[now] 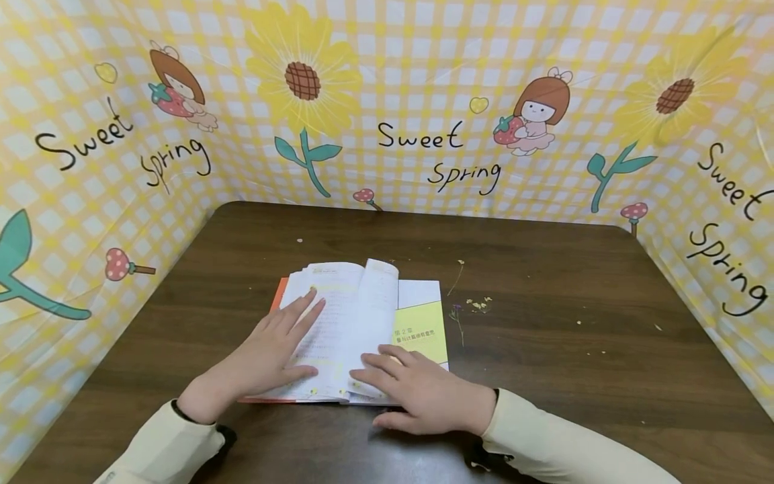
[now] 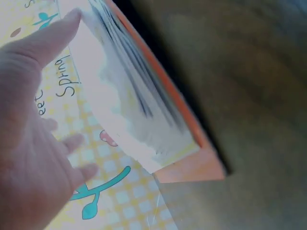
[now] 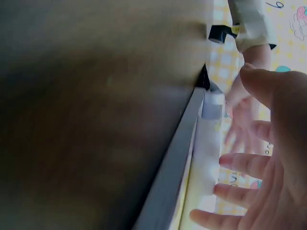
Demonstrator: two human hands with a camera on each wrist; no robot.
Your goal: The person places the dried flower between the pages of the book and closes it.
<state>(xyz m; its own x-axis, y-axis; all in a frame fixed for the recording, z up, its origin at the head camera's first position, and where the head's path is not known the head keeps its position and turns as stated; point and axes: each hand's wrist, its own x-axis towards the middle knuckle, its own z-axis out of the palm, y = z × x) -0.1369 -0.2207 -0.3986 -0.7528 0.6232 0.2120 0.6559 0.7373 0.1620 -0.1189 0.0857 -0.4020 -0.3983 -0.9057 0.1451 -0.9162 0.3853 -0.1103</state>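
Note:
An open book (image 1: pixel 335 323) lies on the table, with a yellow chapter panel (image 1: pixel 423 329) on its right-hand page and an orange cover edge at the left. One page (image 1: pixel 379 296) curves up near the spine. My left hand (image 1: pixel 266 349) rests on the left page with fingers extended; in the left wrist view its thumb (image 2: pixel 57 36) lies along the page edges. Over the lower right part of the book, my right hand (image 1: pixel 429 393) spreads its fingers at the curved page, thumb off the lower edge. In the right wrist view, its fingertips (image 3: pixel 225 160) are right at the paper.
Small dried flowers (image 1: pixel 479 304) and a purple-tipped stem (image 1: pixel 457 316) lie right of the book on the dark wooden table (image 1: pixel 544 269). Pale specks are scattered about. A yellow checked cloth (image 1: pixel 417 74) surrounds the table at the back and sides.

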